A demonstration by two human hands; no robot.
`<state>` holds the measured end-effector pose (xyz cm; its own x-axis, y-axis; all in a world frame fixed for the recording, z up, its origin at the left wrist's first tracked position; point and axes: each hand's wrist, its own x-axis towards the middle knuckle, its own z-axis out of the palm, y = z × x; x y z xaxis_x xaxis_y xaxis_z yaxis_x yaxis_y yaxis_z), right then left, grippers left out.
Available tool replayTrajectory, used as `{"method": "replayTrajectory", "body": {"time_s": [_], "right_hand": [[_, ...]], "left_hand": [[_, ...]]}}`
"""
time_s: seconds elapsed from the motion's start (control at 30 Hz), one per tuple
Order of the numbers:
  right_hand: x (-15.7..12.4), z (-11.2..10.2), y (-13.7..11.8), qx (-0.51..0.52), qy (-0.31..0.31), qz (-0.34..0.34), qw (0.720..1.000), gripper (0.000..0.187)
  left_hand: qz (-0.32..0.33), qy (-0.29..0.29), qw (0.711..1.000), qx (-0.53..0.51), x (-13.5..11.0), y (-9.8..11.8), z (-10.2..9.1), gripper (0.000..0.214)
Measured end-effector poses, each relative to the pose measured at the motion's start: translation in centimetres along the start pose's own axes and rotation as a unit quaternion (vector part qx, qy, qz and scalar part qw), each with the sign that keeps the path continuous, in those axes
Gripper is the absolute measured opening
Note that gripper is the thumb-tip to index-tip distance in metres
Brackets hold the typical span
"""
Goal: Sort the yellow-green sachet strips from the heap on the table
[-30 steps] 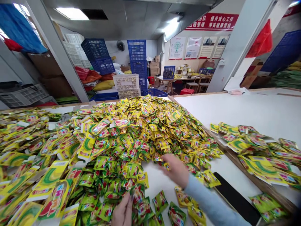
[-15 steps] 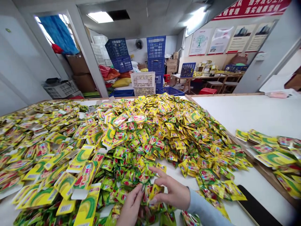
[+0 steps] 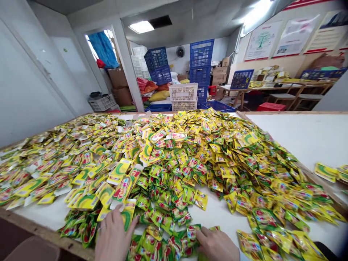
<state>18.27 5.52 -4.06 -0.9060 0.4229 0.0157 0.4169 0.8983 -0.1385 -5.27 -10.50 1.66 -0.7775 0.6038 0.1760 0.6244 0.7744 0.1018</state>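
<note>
My left hand (image 3: 115, 233) reaches over the near edge of the carton heap. Its fingers and thumb close round a flat yellow-and-green carton (image 3: 128, 214) with a white end flap. My right hand (image 3: 217, 243) is low over the white tabletop, fingers curled and fingertips pinching the edge of a small green sachet (image 3: 192, 231) with red fruit prints. Between my hands lie several more green sachets (image 3: 148, 242). Part of what is under my right palm is hidden.
Flat printed cartons (image 3: 89, 157) spread over the left of the table. A tall mound of yellow sachets (image 3: 233, 156) fills the middle and right. A wooden edge strip (image 3: 312, 177) divides the tabletop. Blue crates (image 3: 201, 58) and white crates (image 3: 183, 92) stand behind.
My hands were close together over the green sachets. Now the left has moved left onto a carton, and the right is lower and nearer me. The view has turned left.
</note>
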Motion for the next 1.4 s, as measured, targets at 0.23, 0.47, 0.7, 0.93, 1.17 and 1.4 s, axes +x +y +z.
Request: {"method": "replayTrajectory", "body": {"time_s": [0.23, 0.47, 0.7, 0.93, 1.17, 1.4], "right_hand": [[-1.4, -4.3, 2.4, 0.230, -0.003, 0.090, 0.969, 0.009], [-1.0, -10.6, 2.1, 0.679, 0.187, 0.110, 0.701, 0.026], [0.1, -12.1, 1.4, 0.539, 0.197, 0.038, 0.818, 0.012], [-2.0, -14.9, 1.4, 0.316, -0.019, -0.012, 0.948, 0.024], [-2.4, -13.6, 2.3, 0.355, 0.032, -0.031, 0.934, 0.012], [-5.4, -11.7, 3.2, 0.406, -0.060, -0.070, 0.909, 0.028]], "left_hand": [[0.020, -0.043, 0.997, -0.059, 0.5, 0.7, 1.1, 0.061], [-0.017, -0.357, 0.681, -0.639, -1.8, 10.1, -0.6, 0.053], [0.107, -0.468, 0.612, -0.629, -3.8, 14.8, 0.8, 0.040], [0.156, -0.501, 0.582, -0.621, -4.5, 15.2, 3.5, 0.044], [0.154, -0.558, 0.567, -0.587, -3.6, 14.2, 2.3, 0.045], [0.233, -0.571, 0.590, -0.522, -5.1, 15.7, 4.5, 0.069]]}}
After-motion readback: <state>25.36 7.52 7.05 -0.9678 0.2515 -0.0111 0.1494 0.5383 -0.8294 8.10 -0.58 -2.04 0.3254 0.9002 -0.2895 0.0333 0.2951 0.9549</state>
